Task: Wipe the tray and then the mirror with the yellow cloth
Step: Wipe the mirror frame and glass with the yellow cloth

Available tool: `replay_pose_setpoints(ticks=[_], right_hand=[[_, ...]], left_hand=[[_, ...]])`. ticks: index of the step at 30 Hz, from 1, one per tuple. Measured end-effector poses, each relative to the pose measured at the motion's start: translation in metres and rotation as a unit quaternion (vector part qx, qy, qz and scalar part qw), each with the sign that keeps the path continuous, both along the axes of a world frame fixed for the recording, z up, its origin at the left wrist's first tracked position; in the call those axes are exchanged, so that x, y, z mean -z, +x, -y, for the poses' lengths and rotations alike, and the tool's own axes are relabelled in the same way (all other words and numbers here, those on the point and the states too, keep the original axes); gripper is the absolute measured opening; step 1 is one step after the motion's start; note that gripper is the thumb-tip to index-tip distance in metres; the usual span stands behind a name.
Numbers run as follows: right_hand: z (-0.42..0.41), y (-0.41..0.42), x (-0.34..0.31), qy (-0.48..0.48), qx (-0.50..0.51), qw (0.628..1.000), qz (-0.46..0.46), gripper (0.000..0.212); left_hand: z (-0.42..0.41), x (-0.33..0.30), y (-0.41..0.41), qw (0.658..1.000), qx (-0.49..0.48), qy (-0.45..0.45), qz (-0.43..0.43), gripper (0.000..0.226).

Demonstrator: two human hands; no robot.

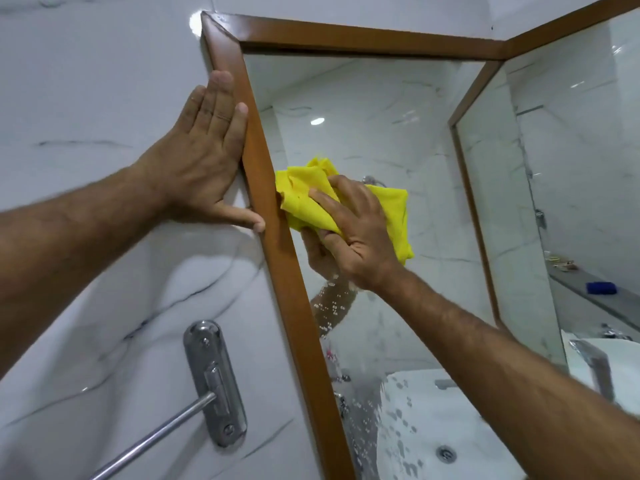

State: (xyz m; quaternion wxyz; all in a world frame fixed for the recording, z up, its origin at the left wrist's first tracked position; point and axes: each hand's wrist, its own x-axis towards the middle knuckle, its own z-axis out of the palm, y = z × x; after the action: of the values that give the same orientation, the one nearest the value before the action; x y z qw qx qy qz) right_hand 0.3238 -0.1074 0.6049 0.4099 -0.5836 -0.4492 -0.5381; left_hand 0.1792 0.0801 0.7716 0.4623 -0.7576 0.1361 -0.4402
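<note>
A mirror in a brown wooden frame hangs on the white marble wall. My right hand presses a crumpled yellow cloth flat against the glass, close to the left side of the frame. My left hand lies open and flat on the wall tile, its fingers and thumb touching the outer edge of the frame. Water droplets and smears cover the lower part of the glass. No tray is in view.
A chrome towel bar with its mounting plate sticks out of the wall at lower left. A second framed mirror meets this one at the right corner. A chrome tap and white basin sit at lower right.
</note>
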Motion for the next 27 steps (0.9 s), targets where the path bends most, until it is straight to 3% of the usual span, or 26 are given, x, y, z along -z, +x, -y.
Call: replay_pose_setpoints(ticks=[4, 9, 17, 27], right_hand=[[-0.003, 0.006, 0.013, -0.071, 0.091, 0.991, 0.060, 0.057], [-0.003, 0.007, 0.014, -0.082, 0.127, 0.986, 0.067, 0.059], [-0.003, 0.000, 0.037, -0.088, 0.125, 0.985, 0.080, 0.057], [0.001, 0.018, 0.106, -0.145, 0.106, 0.968, 0.173, 0.061]], left_hand=[[0.000, 0.011, -0.001, 1.000, 0.006, -0.014, -0.002, 0.145], [0.001, 0.025, -0.001, 1.000, 0.012, -0.023, -0.003, 0.141], [0.005, 0.047, -0.001, 0.998, 0.023, -0.048, -0.017, 0.143], [0.013, 0.086, -0.002, 0.997, 0.013, -0.060, -0.047, 0.149]])
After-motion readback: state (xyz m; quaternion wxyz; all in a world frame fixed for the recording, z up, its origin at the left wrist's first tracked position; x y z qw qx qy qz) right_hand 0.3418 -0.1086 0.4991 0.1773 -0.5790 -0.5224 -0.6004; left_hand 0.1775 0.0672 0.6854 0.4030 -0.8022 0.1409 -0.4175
